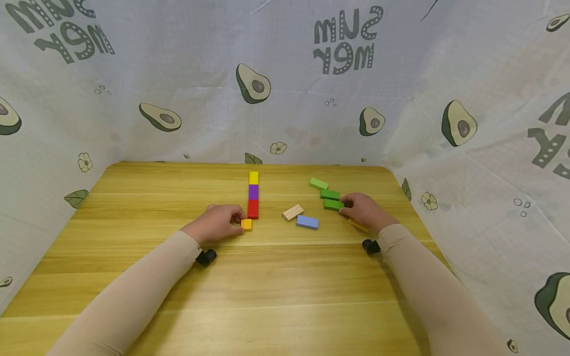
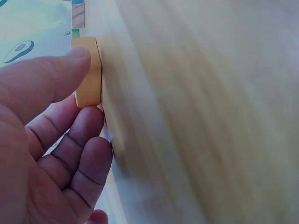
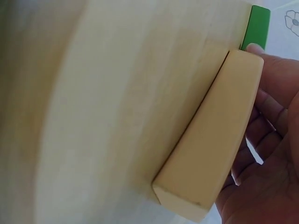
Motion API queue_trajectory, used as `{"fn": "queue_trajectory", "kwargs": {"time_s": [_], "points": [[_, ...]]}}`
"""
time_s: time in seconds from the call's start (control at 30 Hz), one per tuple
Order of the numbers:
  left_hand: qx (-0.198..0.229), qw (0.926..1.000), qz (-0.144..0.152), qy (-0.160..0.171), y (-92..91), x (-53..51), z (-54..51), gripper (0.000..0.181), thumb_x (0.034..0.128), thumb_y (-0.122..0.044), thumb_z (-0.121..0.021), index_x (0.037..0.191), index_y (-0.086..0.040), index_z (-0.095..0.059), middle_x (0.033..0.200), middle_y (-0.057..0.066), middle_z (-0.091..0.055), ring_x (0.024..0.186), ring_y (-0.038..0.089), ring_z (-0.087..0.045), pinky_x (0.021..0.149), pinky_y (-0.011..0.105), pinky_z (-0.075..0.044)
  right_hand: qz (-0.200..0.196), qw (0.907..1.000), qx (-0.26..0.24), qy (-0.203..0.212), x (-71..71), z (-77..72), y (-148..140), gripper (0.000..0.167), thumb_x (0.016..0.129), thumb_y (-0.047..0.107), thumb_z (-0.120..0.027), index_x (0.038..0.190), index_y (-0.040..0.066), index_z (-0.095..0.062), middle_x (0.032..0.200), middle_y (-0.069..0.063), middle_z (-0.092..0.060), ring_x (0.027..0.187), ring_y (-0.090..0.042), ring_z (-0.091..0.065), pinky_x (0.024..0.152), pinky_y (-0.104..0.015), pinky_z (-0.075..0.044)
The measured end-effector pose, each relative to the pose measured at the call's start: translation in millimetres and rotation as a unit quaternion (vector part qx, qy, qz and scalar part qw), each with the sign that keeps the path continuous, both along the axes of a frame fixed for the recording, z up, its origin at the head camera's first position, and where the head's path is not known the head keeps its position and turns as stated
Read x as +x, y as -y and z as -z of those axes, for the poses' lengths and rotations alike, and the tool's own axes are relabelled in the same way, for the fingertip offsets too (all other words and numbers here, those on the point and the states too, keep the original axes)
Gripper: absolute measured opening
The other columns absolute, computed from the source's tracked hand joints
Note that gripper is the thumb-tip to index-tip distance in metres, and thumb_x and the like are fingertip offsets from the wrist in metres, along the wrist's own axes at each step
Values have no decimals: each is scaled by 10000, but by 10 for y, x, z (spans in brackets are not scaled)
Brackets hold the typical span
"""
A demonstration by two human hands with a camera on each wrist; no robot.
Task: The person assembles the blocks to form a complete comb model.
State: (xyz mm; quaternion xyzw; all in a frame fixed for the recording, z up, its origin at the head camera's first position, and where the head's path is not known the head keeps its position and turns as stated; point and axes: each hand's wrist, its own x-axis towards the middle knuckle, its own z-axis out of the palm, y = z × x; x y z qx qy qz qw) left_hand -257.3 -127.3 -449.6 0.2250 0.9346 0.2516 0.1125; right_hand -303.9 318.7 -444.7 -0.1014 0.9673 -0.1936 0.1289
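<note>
My left hand pinches a small orange block just below the red block; in the left wrist view the thumb lies on the orange block. Red, purple and yellow blocks form a line running away from me. My right hand has thumb and fingertips at the right end of the nearer green block. Another orange block lies partly under that hand, large in the right wrist view.
A second green block and a light green block lie behind the nearer green one. Between the hands are a plain wooden block and a blue block. A printed cloth hangs behind the table.
</note>
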Motion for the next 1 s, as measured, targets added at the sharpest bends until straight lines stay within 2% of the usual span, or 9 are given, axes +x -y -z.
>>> {"fn": "queue_trajectory", "kwargs": {"time_s": [0.33, 1.0], "points": [[66, 9999, -61, 81, 8, -17, 14, 258, 932, -319, -817, 1110, -172, -701, 992, -77, -722, 947, 125, -649, 1040, 488, -338, 4, 10000, -6, -25, 8, -13, -1, 495, 1070, 244, -633, 1471, -39, -566, 1469, -274, -586, 1280, -405, -597, 1115, -585, -475], [111, 9999, -69, 110, 17, -25, 10, 269, 923, -313, -821, 1109, -161, -698, 1002, -59, -726, 948, 131, -652, 1069, 512, -358, 37, 9999, -105, 10, 19, -20, 3, 499, 1069, 229, -632, 1473, -52, -555, 1451, -280, -595, 1282, -413, -599, 1110, -583, -481]]}}
